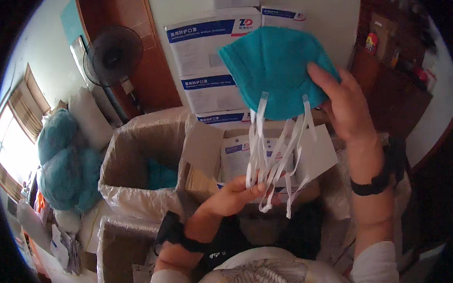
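A teal face mask (275,68), possibly a small stack, is held up in front of me by its right edge. My right hand (347,101) pinches that edge, thumb on the front face. White ear loops (258,138) hang down from the mask's lower side. Below, my left hand (237,195) has its fingers closed around the lower ends of some straps. Behind the straps stands an open carton (203,145) with its flaps spread. White printed packets (236,154) lie inside it.
A plastic-lined box (138,191) at left holds teal masks (162,175). Another lined box (124,233) sits nearer. Stacked white-and-blue cartons (205,57) rise against the wall. A standing fan (114,55) and bulging teal bags (66,165) are at left, a wooden cabinet (396,83) at right.
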A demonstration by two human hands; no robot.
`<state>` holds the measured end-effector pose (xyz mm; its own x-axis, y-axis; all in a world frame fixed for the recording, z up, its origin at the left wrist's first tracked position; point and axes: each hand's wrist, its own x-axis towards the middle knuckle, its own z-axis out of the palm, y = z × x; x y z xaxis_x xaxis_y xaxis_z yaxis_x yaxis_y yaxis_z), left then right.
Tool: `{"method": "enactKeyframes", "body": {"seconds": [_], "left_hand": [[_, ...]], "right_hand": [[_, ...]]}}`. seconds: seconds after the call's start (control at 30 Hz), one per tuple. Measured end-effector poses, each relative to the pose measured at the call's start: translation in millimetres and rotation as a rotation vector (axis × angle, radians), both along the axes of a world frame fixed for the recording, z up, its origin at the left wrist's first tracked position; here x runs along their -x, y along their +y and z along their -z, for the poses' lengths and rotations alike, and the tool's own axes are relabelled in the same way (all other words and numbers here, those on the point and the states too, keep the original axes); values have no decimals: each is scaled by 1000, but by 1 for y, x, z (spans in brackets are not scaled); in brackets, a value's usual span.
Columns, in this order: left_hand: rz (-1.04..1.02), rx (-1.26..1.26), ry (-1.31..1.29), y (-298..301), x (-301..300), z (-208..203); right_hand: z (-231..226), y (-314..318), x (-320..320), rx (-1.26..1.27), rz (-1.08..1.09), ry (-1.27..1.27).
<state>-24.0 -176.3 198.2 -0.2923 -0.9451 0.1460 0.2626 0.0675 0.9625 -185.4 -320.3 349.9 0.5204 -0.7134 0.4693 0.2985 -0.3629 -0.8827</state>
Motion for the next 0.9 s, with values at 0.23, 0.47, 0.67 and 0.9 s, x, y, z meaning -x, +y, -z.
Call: {"method": "enactKeyframes", "body": {"seconds": [0.23, 0.47, 0.67, 0.9], "left_hand": [[-61, 7, -69, 3, -4, 2], [-198, 147, -705, -1, -25, -14], [-113, 469, -868, -3, -44, -39], [-24, 365, -19, -22, -34, -48]], "right_hand": [[0, -12, 9, 50, 27, 4], [-10, 2, 8, 174, -24, -21], [-16, 19, 12, 240, -45, 114], [-17, 36, 1, 117, -199, 170]]}}
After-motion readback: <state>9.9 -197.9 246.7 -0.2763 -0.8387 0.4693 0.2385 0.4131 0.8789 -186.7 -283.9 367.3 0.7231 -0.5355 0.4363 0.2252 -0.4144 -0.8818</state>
